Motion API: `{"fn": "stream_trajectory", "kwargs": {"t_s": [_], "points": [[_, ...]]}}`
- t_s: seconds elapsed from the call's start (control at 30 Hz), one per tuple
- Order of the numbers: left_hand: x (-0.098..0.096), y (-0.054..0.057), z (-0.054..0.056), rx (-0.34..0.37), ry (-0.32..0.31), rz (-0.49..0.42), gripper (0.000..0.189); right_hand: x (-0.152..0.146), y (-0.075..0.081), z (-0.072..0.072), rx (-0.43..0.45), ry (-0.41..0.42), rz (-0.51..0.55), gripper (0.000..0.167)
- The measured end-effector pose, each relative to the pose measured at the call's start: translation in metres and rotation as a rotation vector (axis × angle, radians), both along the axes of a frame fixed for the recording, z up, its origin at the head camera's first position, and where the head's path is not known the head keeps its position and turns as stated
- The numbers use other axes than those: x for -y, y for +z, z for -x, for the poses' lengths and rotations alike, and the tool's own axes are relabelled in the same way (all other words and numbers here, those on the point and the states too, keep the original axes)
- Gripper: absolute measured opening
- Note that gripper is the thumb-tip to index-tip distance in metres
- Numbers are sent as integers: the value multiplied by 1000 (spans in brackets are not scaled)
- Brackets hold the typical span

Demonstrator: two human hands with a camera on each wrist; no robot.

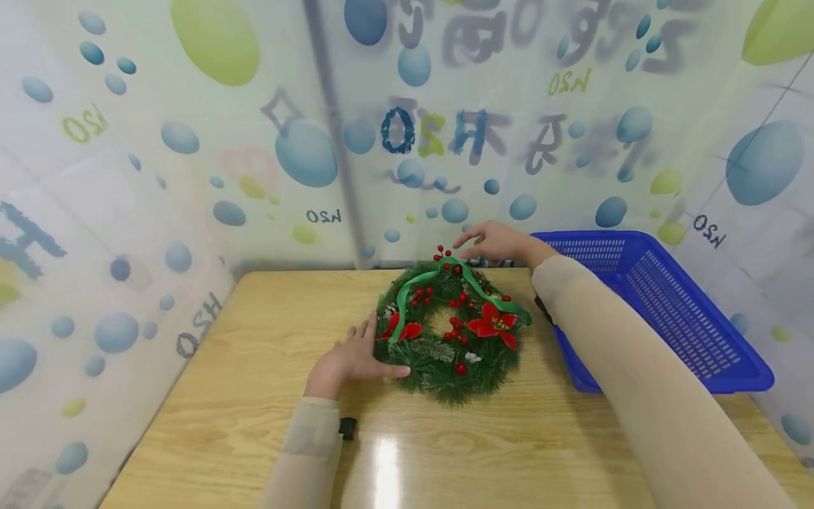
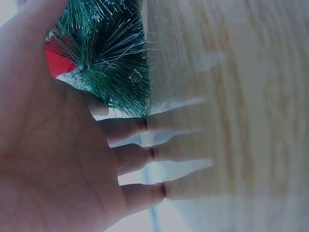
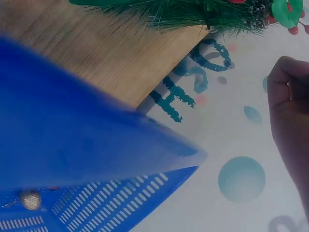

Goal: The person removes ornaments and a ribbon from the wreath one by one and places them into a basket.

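Note:
A green pine wreath (image 1: 451,382) lies on the wooden table, decorated with red poinsettias (image 1: 492,324), red berries (image 1: 455,329) and pinecones. Across its upper part runs a green ribbon (image 1: 403,300), its two tails hanging down either side. My left hand (image 1: 356,357) rests beside the wreath's left edge, fingers spread and fingertips on the table, thumb by the needles. Just above the wreath's top right, near the ribbon's peak, hovers my right hand (image 1: 499,242), index finger extended and other fingers loosely bent. Nothing shows between its fingers.
A blue perforated basket (image 1: 674,304) stands at the right, under my right forearm; a gold ball (image 3: 31,200) shows inside it in the right wrist view. Behind the table (image 1: 267,332) hangs a patterned curtain (image 1: 254,141), which also encloses both sides.

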State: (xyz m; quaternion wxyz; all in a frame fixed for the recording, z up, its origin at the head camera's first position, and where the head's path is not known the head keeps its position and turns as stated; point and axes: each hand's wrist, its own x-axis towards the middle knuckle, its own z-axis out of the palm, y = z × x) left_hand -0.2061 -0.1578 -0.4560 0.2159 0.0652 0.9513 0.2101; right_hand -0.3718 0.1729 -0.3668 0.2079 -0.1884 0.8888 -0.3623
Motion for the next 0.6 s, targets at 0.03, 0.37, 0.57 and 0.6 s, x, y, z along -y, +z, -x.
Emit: {"fn": "stream_trajectory", "kwargs": {"t_s": [0.03, 0.37, 0.57, 0.6], "points": [[0, 0, 0, 0, 1, -1, 143, 1, 0, 1, -11, -3, -14, 40], [1, 0, -1, 12, 3, -8, 142, 8, -15, 17, -58, -152, -81, 38], [1, 0, 0, 11, 4, -14, 142, 10, -25, 17, 14, -144, -25, 35], [1, 0, 0, 11, 5, -14, 142, 11, -26, 17, 21, -144, -19, 33]]}}
